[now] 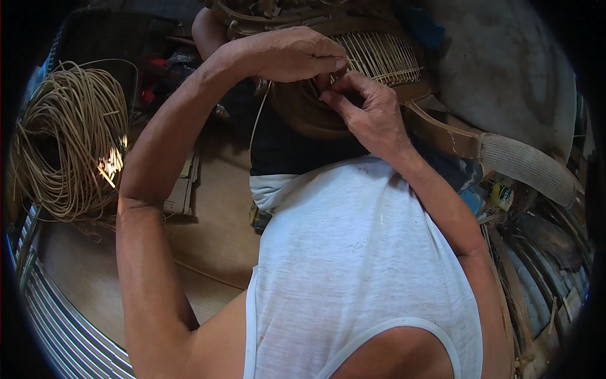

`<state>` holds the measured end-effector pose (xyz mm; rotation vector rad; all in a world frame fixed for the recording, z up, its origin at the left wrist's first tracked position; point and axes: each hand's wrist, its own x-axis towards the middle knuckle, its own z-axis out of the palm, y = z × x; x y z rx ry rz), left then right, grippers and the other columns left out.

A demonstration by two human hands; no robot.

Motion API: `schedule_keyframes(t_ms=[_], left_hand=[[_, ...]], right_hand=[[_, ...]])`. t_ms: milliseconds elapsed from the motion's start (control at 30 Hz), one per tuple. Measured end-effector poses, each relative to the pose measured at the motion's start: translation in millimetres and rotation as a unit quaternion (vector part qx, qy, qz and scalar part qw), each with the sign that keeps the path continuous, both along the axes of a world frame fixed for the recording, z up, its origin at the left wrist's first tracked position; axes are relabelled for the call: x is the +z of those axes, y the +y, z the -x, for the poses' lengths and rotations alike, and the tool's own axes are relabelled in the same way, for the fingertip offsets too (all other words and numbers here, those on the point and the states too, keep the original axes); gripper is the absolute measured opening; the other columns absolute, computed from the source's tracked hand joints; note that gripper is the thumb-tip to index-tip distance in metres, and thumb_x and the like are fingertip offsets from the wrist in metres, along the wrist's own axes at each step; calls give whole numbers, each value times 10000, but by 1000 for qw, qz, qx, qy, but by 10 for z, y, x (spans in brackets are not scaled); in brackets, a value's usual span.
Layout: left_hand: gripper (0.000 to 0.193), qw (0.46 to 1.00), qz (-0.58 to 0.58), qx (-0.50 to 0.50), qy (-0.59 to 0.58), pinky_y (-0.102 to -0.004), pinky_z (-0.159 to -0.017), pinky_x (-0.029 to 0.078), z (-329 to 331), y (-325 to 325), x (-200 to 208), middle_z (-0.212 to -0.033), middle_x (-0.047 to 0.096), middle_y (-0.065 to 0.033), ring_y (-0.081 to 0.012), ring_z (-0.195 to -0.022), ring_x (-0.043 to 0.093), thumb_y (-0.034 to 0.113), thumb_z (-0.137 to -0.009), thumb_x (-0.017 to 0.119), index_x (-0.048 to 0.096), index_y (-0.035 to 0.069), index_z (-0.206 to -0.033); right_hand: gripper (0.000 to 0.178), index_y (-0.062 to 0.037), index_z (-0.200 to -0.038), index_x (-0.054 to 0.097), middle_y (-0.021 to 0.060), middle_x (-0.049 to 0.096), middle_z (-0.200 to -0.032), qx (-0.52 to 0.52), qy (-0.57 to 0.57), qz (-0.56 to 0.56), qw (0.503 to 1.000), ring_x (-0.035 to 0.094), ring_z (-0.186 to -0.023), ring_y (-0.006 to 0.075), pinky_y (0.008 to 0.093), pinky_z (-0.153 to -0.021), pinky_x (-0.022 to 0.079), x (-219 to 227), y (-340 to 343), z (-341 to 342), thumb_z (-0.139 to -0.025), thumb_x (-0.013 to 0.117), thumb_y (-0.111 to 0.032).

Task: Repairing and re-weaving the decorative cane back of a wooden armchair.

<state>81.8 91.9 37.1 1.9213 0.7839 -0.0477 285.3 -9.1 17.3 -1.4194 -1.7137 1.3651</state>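
A curved wooden frame (303,117) with a row of pale cane strands (385,57) strung across it lies in front of me, over my dark-clothed lap. At its left part, my left hand (293,54) is closed, its thumb and fingers pinched at the near ends of the strands, seemingly on a cane strand. Close beside it, my right hand (372,110) bends over the frame's near edge with thumb and forefinger drawn together; what lies between them is too small to make out. A loose thin cane (257,120) hangs down below my left wrist.
A big coil of cane (72,142) stands at the left, near a stack of flat papers or card (183,189). At right, a curved wooden piece with a woven wrapped band (527,164) sticks out. Long strips and scraps (536,271) lie at the lower right.
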Motion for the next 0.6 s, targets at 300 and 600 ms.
schedule_keyframes(t_ms=[300,600], left_hand=[[341,997,-64,29,-41,-443,-888,539,27,-43,-35,-1062,753,-192,-365,-969,713,285,-1068,526,698,8,-1167],[305,1000,-26,-2,7,-453,-829,520,8,49,22,-1032,722,-224,-419,-933,679,227,-1054,548,667,-1,-1218]], right_hand=[[22,-7,-894,685,145,736,-886,31,6,-83,996,724,-814,271,380,-779,578,58,15,107,-901,694,-26],[140,31,-905,692,220,727,-933,59,-7,-37,998,720,-887,377,450,-813,563,70,93,84,-789,623,-5]])
